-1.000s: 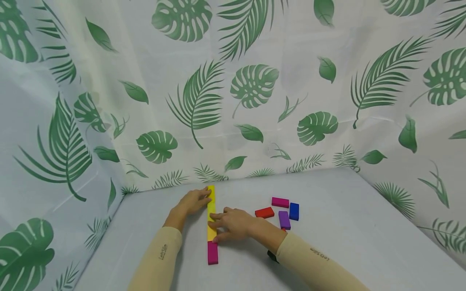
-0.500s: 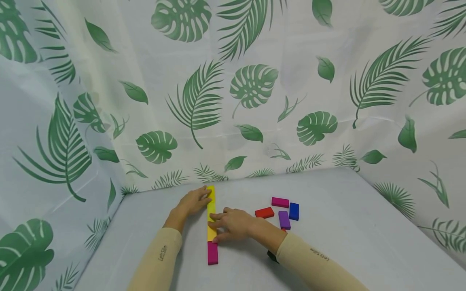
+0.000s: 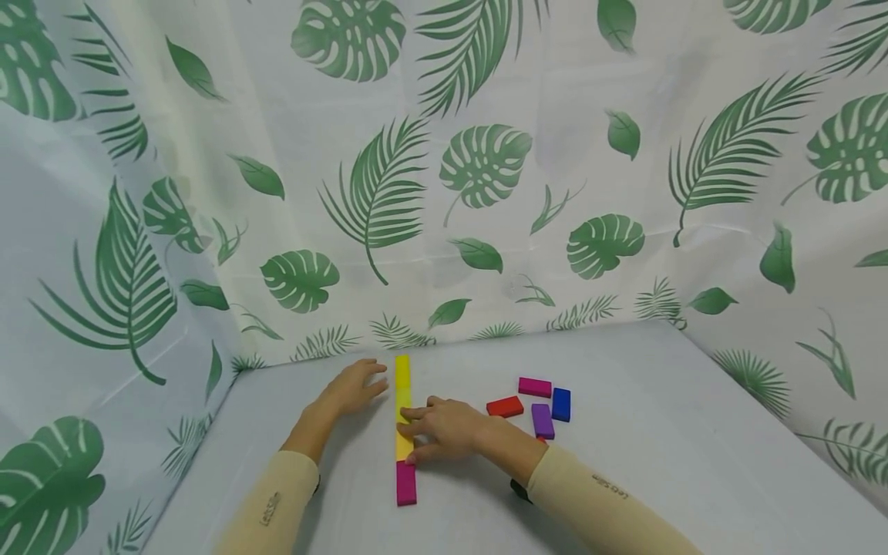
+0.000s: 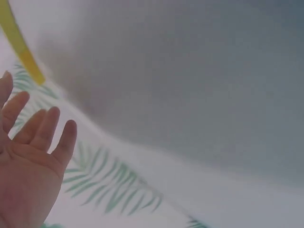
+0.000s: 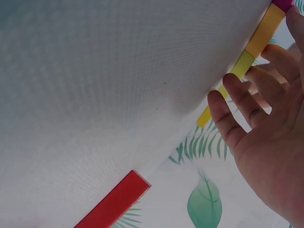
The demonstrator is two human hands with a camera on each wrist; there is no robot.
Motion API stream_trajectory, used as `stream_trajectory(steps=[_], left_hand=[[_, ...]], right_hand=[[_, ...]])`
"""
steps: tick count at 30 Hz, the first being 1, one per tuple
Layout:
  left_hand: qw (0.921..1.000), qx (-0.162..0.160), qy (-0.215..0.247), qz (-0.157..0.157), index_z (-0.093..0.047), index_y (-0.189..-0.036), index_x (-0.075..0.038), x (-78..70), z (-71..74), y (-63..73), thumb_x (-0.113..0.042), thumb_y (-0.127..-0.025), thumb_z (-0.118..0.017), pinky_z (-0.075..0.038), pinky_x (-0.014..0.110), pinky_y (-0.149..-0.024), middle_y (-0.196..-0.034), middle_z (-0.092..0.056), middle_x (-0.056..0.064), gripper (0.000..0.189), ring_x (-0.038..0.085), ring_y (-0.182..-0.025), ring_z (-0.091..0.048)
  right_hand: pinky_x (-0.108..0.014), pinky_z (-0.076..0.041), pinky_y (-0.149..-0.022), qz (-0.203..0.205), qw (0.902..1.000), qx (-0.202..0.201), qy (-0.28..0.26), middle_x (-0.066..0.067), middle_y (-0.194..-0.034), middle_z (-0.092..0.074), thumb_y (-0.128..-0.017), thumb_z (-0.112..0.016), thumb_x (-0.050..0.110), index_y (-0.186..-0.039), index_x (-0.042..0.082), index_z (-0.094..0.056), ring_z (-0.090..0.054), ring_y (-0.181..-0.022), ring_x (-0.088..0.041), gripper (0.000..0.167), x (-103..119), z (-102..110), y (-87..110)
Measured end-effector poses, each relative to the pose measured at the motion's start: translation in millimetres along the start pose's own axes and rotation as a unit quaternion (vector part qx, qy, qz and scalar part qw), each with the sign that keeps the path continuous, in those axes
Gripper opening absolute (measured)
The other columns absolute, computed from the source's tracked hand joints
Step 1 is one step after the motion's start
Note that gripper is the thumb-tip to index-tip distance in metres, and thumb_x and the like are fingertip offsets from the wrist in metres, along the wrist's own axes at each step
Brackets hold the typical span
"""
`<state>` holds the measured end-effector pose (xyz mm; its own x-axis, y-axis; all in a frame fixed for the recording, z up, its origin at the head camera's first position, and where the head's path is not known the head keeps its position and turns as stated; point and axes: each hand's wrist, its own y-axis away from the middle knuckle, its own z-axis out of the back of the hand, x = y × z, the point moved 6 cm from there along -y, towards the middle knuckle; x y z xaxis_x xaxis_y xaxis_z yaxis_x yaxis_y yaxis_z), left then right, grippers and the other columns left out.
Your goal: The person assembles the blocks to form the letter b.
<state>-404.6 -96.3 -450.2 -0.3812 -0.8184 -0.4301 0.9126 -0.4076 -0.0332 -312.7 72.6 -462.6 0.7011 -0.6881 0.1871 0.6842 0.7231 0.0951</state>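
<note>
A straight row of blocks runs away from me in the head view: a magenta block (image 3: 406, 486) nearest, a deeper yellow block (image 3: 404, 449) behind it, then a lime-yellow block (image 3: 404, 397) and a bright yellow block (image 3: 402, 370) at the far end. My right hand (image 3: 447, 428) touches the row's right side, its thumb by the joint of magenta and deeper yellow, its fingertips at the yellow blocks. In the right wrist view its fingers are spread and loosely bent. My left hand (image 3: 352, 388) hovers just left of the far end, fingers apart, holding nothing.
Right of the row lie loose blocks: a red block (image 3: 504, 406), a second magenta block (image 3: 535, 387), a blue block (image 3: 561, 405) and a purple block (image 3: 543, 422). A dark object (image 3: 519, 490) is mostly hidden by the right sleeve. Leaf-printed curtains (image 3: 486, 270) enclose the table.
My left hand has let go of the far yellow blocks and drawn back to the left. The right hand and the row have stayed put.
</note>
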Motion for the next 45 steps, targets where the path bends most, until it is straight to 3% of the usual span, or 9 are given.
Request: stream_trajectory(steps=[6, 12, 17, 24, 30, 37, 40, 45], left_hand=[[0.9987, 0.022, -0.017, -0.042, -0.069, -0.135, -0.011, -15.5, 4.8, 43.7, -0.032, -0.099, -0.072, -0.045, 0.055, -0.116, -0.142, -0.066, 0.009, 0.042, 0.032, -0.137, -0.058], [0.9883, 0.051, -0.042, -0.137, -0.078, -0.123, -0.013, -47.2, -5.0, 91.3, -0.036, -0.094, -0.078, -0.054, 0.052, -0.105, -0.128, -0.075, 0.001, 0.037, 0.026, -0.123, -0.069], [0.9796, 0.073, -0.054, -0.18, -0.077, -0.126, -0.021, -65.5, -14.3, 112.1, -0.041, -0.088, -0.083, -0.056, 0.051, -0.102, -0.131, -0.074, -0.004, 0.043, 0.022, -0.122, -0.07], [0.9727, 0.055, -0.104, -0.2, -0.081, -0.117, -0.02, -76.2, -16.3, 121.6, -0.043, -0.086, -0.084, -0.06, 0.045, -0.094, -0.127, -0.075, -0.003, 0.039, 0.02, -0.11, -0.075], [0.9732, 0.057, -0.1, -0.199, -0.082, -0.117, -0.023, -77.9, -19.3, 123.6, -0.045, -0.087, -0.082, -0.061, 0.045, -0.094, -0.126, -0.076, -0.003, 0.037, 0.016, -0.108, -0.076], [0.9756, 0.06, -0.09, -0.191, -0.081, -0.118, -0.024, -73.2, -24.1, 122.9, -0.043, -0.087, -0.083, -0.06, 0.045, -0.095, -0.127, -0.075, -0.003, 0.037, 0.015, -0.111, -0.075], [0.9765, 0.061, -0.086, -0.188, -0.081, -0.118, -0.023, -72.1, -24.1, 122.5, -0.042, -0.087, -0.083, -0.06, 0.043, -0.096, -0.128, -0.075, -0.002, 0.036, 0.015, -0.113, -0.074], [0.9787, 0.069, -0.085, -0.173, -0.081, -0.119, -0.023, -70.0, -24.1, 121.2, -0.044, -0.088, -0.082, -0.059, 0.04, -0.098, -0.128, -0.075, -0.004, 0.037, 0.013, -0.114, -0.073]], right_hand=[[-0.036, -0.056, -0.099, 0.001, 1.0, -0.004, -0.002, 0.008, -0.162, -0.046, -0.096, -0.059, 0.066, -0.152, 0.037, -0.053, -0.055, -0.134, -0.027, 0.063, 2.3, 2.0, 0.8], [-0.048, -0.054, -0.106, -0.014, 0.9998, -0.005, -0.013, 0.009, -0.162, -0.046, -0.095, -0.06, 0.066, -0.152, 0.038, -0.053, -0.053, -0.141, -0.034, 0.064, 1.2, 2.3, 1.5], [-0.049, -0.053, -0.107, -0.017, 0.9996, -0.005, -0.022, 0.01, -0.163, -0.045, -0.095, -0.059, 0.067, -0.152, 0.037, -0.053, -0.052, -0.142, -0.034, 0.065, -0.9, 0.4, 0.7], [-0.04, -0.055, -0.103, -0.007, 0.9996, -0.005, -0.025, 0.009, -0.163, -0.045, -0.096, -0.058, 0.068, -0.153, 0.035, -0.052, -0.054, -0.139, -0.029, 0.066, 0.4, 0.2, 0.3], [-0.042, -0.055, -0.105, -0.018, 0.9987, -0.003, -0.047, 0.009, -0.163, -0.045, -0.095, -0.062, 0.063, -0.153, 0.034, -0.053, -0.052, -0.14, -0.029, 0.065, 0.3, 3.1, 2.4], [-0.047, -0.049, -0.114, -0.021, 0.9914, 0.0, -0.13, 0.006, -0.168, -0.038, -0.098, -0.068, 0.049, -0.155, 0.03, -0.051, -0.051, -0.145, -0.025, 0.063, -6.3, 14.4, 8.5], [-0.048, -0.051, -0.112, -0.029, 0.9807, -0.034, -0.19, 0.002, -0.17, -0.035, -0.101, -0.065, 0.047, -0.157, 0.026, -0.048, -0.056, -0.14, -0.024, 0.062, -16.8, 30.8, 18.3], [-0.054, -0.053, -0.107, -0.058, 0.9569, -0.147, -0.243, -0.001, -0.167, -0.041, -0.102, -0.065, 0.044, -0.156, 0.024, -0.049, -0.059, -0.133, -0.029, 0.061, -44.8, 63.1, 43.9]])
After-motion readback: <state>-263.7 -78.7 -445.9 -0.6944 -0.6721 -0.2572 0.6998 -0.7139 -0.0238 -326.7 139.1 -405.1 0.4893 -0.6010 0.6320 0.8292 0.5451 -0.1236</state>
